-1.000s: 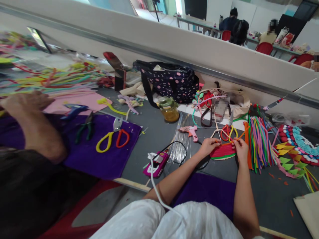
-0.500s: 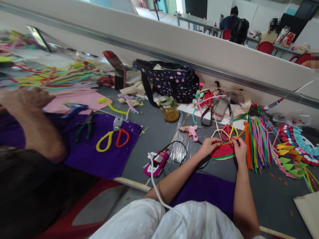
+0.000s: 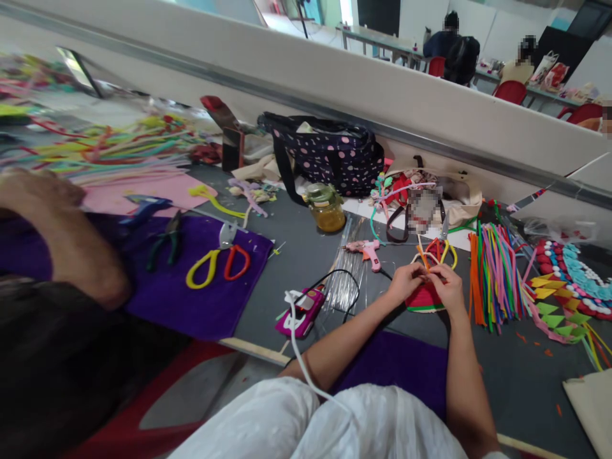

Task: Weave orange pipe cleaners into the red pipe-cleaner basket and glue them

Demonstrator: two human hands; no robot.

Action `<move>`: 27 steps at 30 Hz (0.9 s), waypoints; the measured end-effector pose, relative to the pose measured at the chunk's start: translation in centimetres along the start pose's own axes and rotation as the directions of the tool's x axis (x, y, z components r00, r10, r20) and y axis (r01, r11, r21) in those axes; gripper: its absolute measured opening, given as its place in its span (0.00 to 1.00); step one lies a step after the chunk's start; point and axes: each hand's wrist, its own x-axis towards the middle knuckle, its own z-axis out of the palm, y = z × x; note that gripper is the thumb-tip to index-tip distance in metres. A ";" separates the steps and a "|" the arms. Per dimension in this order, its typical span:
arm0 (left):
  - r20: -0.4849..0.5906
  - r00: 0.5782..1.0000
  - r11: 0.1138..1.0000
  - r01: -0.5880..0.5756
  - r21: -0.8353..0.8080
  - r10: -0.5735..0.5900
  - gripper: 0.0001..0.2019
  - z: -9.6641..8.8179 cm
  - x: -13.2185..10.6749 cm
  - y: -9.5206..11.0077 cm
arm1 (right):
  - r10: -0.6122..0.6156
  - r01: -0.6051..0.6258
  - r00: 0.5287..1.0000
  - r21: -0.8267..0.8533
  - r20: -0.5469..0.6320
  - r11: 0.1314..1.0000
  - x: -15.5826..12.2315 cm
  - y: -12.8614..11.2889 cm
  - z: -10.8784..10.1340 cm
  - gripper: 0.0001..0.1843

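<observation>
Both my hands meet over a red piece (image 3: 424, 299) with a green and pale lower edge, which lies on the dark table. An orange pipe cleaner (image 3: 423, 256) sticks up from between them. My left hand (image 3: 405, 284) pinches it from one side, and the closed fingers of my right hand (image 3: 445, 287) grip it from the other. The fingertips partly hide the strip. Just beyond the hands lie scissors with red and yellow handles (image 3: 448, 254). A pink glue gun (image 3: 367, 253) rests to the left of them.
Coloured pipe cleaners (image 3: 502, 274) lie right of my hands. Clear sticks (image 3: 342, 290), a magenta device (image 3: 302, 315) and a jar (image 3: 327, 210) are to the left. A co-worker's arm (image 3: 81, 248) rests beside a purple mat (image 3: 210, 312) with pliers (image 3: 166, 242) and large scissors (image 3: 228, 236).
My hands have come together. The orange pipe cleaner, earlier stretched between them, now stands up bent from the fingers. The co-worker's hand has shifted slightly left.
</observation>
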 end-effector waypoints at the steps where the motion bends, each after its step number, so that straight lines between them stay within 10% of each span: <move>1: 0.012 1.000 1.000 -0.008 -0.008 0.008 0.02 0.0 -0.1 0.0 | -0.012 0.012 1.000 0.004 0.020 1.000 0.0 -0.2 0.1 0.06; 9: 0.023 0.995 0.996 -0.092 -0.015 0.092 0.08 0.6 -0.7 -0.2 | 0.001 -0.002 0.999 0.029 0.039 1.000 -0.2 -0.2 0.9 0.04; 15: 0.040 0.997 0.998 -0.063 0.024 0.062 0.05 0.6 -1.1 0.3 | 0.275 -0.256 0.955 0.157 -0.109 0.954 -0.9 0.7 0.0 0.15; 22: 0.044 0.994 0.994 -0.100 0.044 0.098 0.05 0.6 -1.4 0.5 | 0.200 -0.195 0.976 0.063 -0.087 0.979 -1.1 0.7 0.1 0.11; 27: -0.159 0.967 0.967 -0.168 0.193 0.200 0.04 0.3 -2.6 0.3 | 0.305 -0.308 0.924 0.025 -0.233 0.951 -2.2 1.5 -0.5 0.15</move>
